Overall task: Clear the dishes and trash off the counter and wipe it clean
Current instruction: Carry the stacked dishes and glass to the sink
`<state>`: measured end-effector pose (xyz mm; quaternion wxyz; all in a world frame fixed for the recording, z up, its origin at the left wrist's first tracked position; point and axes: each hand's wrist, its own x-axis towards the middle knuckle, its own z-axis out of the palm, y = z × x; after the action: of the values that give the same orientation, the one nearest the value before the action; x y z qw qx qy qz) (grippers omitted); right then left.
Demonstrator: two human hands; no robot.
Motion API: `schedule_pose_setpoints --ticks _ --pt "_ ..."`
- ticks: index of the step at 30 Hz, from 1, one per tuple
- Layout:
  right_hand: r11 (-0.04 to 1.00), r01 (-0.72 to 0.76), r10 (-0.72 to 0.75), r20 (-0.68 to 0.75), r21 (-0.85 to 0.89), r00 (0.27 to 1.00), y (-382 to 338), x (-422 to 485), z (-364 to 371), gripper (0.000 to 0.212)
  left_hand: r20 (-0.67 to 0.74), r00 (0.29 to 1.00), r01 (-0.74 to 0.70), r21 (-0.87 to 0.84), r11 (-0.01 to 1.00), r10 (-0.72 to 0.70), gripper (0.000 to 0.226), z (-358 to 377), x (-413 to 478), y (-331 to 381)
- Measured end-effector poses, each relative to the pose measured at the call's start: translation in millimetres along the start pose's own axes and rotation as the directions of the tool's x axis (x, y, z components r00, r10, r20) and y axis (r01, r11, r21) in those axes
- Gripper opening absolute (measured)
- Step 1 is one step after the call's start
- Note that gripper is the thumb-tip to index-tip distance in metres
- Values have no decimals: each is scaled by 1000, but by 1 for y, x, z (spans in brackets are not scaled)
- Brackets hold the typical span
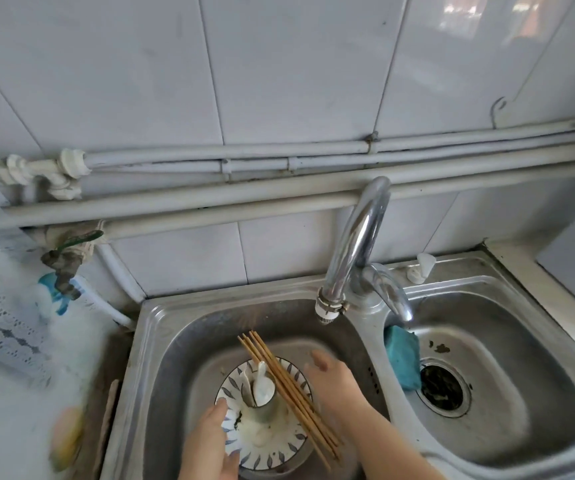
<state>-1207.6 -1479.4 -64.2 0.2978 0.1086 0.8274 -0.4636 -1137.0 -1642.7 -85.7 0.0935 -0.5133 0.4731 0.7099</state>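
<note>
The right hand's fingers (pixel 319 358) are seen straight and loosely spread, with nothing held, though they are blurred. Just to the left of them in the frame the chopsticks (pixel 289 394) are laid in a bundle. Their long axis runs from upper left to lower right, roughly in line with the right hand (pixel 334 379) and its forearm. No contact between fingers and sticks can be made out. The left hand (pixel 210 441), at the lower centre of the frame, is placed on the opposite side. Its fingers (pixel 220 407) are laid nearly straight against the left rim of the plate (pixel 265 459), touching it, and no curl round the rim is shown. The plate is set low in the left basin of the sink (pixel 175 358). A cup (pixel 262 407) is stood on it with a spoon (pixel 261 379) upright inside, and the chopsticks are rested across the plate's right half, beside the cup. The dishes are thus judged to be already off the counter and in the sink, with the wiping not yet done. For that step a teal sponge (pixel 402 358) is found against the left wall of the right basin, to the right of the right hand's fingers. It is far nearer that hand than the left. The tap (pixel 358 244) is arched above, between the basins.
</note>
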Motion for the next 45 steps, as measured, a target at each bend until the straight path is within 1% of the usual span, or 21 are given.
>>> schedule_pose_setpoints --ticks 1,3,4,7,8,10,11,13,16,19,25,28,30,31,33,36,38,42,44,45 --pt "996 -9 9 1 85 1000 0 -5 -8 43 -12 1000 25 -17 1000 -25 29 6 -7 2" --pt "981 -34 39 -19 191 999 5 -15 -27 43 0 996 87 -47 995 -87 48 26 -28 7" --pt "973 -39 47 -28 227 999 4 -18 -30 44 29 996 92 -75 993 -90 50 34 -35 8" --pt "944 -47 71 -62 328 996 11 -26 -48 43 161 984 94 -92 991 -79 43 71 -66 3" --pt "922 -34 65 -69 386 995 16 -33 -58 37 199 978 84 -89 992 -65 42 85 -73 -1" --pt "866 -14 54 -66 499 996 24 -45 -77 19 230 972 60 -98 993 -36 43 111 -85 -8" --pt "846 -5 58 -82 533 995 27 -51 -86 17 236 972 40 -92 995 -18 44 123 -90 -10" --pt "805 26 74 -144 593 987 41 -64 -109 30 284 959 -2 -47 999 16 42 148 -105 -18" --pt "746 66 88 -196 663 977 63 -87 -145 28 360 932 -41 -9 999 41 33 181 -129 -35" --pt "726 96 95 -237 681 967 90 -110 -180 21 401 914 -83 35 996 62 23 214 -159 -56" --pt "715 165 88 -323 679 942 155 -168 -248 33 467 882 -114 74 991 67 46 269 -223 -116" --pt "686 194 112 -365 702 924 198 -202 -283 33 532 846 -123 109 986 47 47 294 -270 -156" --pt "679 215 119 -394 702 911 221 -221 -302 34 579 815 -135 133 982 33 42 310 -285 -180" --pt "668 233 134 -423 706 896 238 -234 -314 35 611 791 -139 169 976 7 39 320 -300 -196" --pt "642 258 181 -470 722 864 264 -255 -333 35 658 753 -167 226 960 -24 50 337 -317 -224" --pt "598 287 258 -519 748 815 296 -281 -355 28 689 722 -221 310 925 -59 57 360 -345 -254" --pt "571 306 296 -540 761 788 313 -293 -366 30 713 697 -236 334 912 -81 58 372 -360 -268" --pt "516 341 382 -568 786 729 350 -321 -388 31 763 623 -267 417 869 -175 57 402 -387 -305" --pt "490 359 424 -577 794 698 366 -333 -401 31 765 597 -254 467 847 -243 58 418 -396 -322" --pt "468 376 452 -583 800 675 378 -340 -411 32 773 567 -256 493 831 -284 59 430 -402 -336"
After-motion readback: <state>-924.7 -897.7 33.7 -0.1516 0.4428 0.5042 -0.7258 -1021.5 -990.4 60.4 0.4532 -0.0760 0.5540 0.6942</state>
